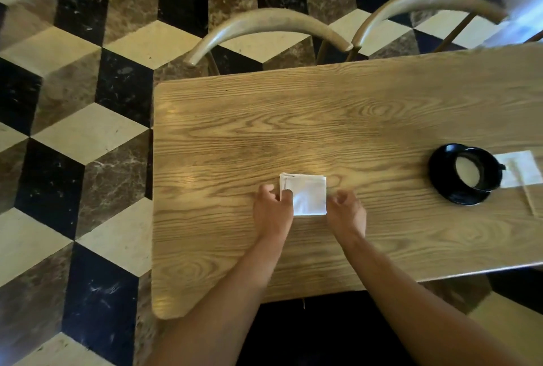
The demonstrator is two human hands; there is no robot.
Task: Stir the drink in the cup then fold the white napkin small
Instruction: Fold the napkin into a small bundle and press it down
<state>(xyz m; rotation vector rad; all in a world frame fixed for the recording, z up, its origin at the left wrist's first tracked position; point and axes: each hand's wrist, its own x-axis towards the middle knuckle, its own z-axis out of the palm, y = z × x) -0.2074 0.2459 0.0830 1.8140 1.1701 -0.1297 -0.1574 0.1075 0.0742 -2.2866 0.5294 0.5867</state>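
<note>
On the grained wooden desk (367, 106), the white napkin (307, 196), a soft layered square, lies between both hands. The left hand (271, 206) has a narrow grip pinching its stacked edge; the right hand (346, 212) curls loosely beside it, holding nothing. Best to align corners, then press the crease flat. The black cup (467, 173) sits well apart.

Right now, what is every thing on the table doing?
Napkin: folded small, flat on the table.
Left hand: pinching the napkin's left edge.
Right hand: curled beside the napkin, seemingly touching its edge.
Cup: upright on its black saucer, pale drink inside.
Paper: lying flat.
</note>
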